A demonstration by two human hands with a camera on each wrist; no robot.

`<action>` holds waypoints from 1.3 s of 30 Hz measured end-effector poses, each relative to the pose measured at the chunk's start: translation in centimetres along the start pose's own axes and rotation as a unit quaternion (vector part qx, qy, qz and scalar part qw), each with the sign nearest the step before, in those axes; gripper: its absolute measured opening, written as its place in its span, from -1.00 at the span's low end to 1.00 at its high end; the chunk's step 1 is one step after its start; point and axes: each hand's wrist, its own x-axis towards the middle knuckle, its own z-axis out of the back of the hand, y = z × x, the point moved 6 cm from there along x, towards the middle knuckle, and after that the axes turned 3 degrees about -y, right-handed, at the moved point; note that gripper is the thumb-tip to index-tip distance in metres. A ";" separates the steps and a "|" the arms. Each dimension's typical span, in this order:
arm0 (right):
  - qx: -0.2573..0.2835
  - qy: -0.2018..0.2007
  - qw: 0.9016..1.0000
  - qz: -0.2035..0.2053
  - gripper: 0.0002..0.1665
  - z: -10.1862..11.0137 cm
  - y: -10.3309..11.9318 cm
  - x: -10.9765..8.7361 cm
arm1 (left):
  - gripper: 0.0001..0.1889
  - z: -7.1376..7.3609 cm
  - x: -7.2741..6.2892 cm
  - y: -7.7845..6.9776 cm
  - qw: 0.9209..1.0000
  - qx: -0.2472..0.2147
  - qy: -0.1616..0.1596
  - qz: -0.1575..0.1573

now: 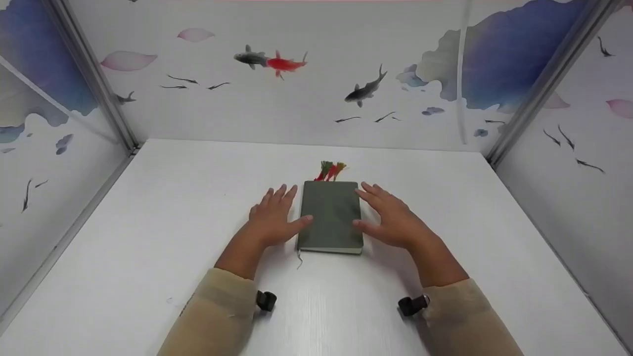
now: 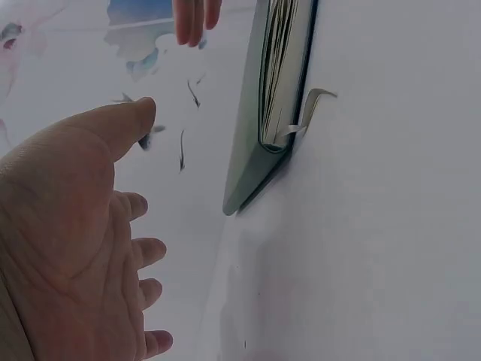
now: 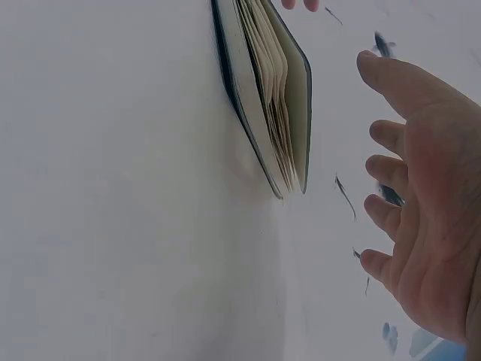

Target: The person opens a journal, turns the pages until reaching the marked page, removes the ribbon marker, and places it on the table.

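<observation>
A closed dark green notebook (image 1: 331,217) lies flat on the white table, its cover facing up. Red, green and gold tassels (image 1: 332,170) stick out past its far edge, and a thin ribbon (image 1: 299,259) trails from the near left corner. To the left is my left hand (image 1: 275,217), fingers spread and straight, thumb overlapping the cover's edge in the head view. My right hand (image 1: 393,217) mirrors it on the other side, with fingertips right at the right edge. Both wrist views show bare palms holding nothing. In the right wrist view the notebook's pages (image 3: 269,90) fan slightly apart.
The white table (image 1: 148,222) is bounded by upright panels painted with fish, petals and blue washes. Grey metal posts (image 1: 91,64) stand at the back corners. Black wrist bands (image 1: 266,300) with small devices sit at both beige sleeves (image 1: 217,306).
</observation>
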 end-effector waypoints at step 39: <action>0.001 0.065 0.997 0.032 -0.24 -2.1 2.4 -1.4 | -0.07 -3.6 -2.1 -2.8 0.994 0.000 0.096 -0.046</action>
